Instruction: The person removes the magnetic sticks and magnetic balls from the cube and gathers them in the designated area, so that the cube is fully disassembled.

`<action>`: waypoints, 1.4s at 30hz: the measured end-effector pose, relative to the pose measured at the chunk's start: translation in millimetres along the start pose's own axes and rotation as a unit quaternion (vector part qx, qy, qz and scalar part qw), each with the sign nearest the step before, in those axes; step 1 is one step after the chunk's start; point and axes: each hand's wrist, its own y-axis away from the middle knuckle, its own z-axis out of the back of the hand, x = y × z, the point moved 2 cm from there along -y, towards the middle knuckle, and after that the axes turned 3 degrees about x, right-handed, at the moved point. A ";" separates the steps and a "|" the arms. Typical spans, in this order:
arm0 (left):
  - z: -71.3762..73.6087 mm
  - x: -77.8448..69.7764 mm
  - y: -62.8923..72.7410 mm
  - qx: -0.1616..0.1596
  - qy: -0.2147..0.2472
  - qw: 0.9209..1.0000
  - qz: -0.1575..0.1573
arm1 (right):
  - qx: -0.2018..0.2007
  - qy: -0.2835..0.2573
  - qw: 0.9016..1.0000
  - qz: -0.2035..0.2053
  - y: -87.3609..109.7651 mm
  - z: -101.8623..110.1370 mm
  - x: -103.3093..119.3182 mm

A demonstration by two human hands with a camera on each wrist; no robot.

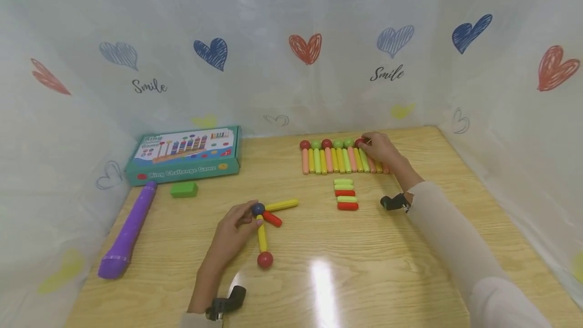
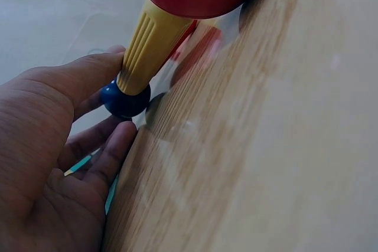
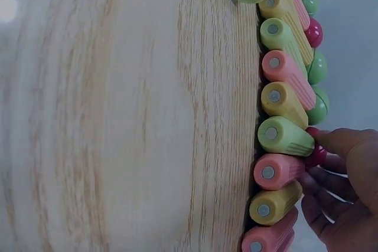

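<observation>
My left hand (image 1: 233, 234) pinches a blue ball (image 1: 258, 209) between thumb and fingers. Joined to that ball are a long yellow rod (image 1: 282, 205), a short red rod (image 1: 273, 219) and another yellow rod (image 1: 261, 237) that ends in a red ball (image 1: 265, 259). In the left wrist view, the fluted yellow rod (image 2: 144, 45) meets the blue ball (image 2: 125, 98) beside my thumb. At the back right, my right hand (image 1: 382, 148) grips a red ball (image 1: 360, 142) at the end of a row of balls. The right wrist view shows this red ball (image 3: 316, 153) at my fingertips, behind the rods' ends.
A row of pink, yellow and green rods (image 1: 334, 161) lies along the back, with red and green balls behind it. Several short rods (image 1: 344, 193) are stacked in front. At left are a teal game box (image 1: 182, 168), a green block (image 1: 184, 190) and a purple microphone-shaped thing (image 1: 129, 232).
</observation>
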 end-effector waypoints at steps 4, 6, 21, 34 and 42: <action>-0.3 0.8 -0.1 0.004 0.001 1.000 -0.007 | -0.042 0.023 0.998 0.034 9.7 1.5 13.0; 0.1 0.7 -0.2 0.002 -0.002 1.000 -0.012 | -0.068 0.032 0.995 0.061 18.7 -0.5 26.0; 3.5 0.3 0.9 0.002 -0.010 1.000 -0.014 | 0.008 0.056 0.952 0.300 92.1 -78.7 136.3; -1.7 0.9 1.8 0.005 -0.018 1.000 0.001 | 0.072 0.122 0.940 0.310 98.8 -140.4 163.3; 2.3 0.8 1.8 0.009 -0.027 1.000 -0.012 | 0.037 0.064 0.936 0.343 100.0 -138.3 163.4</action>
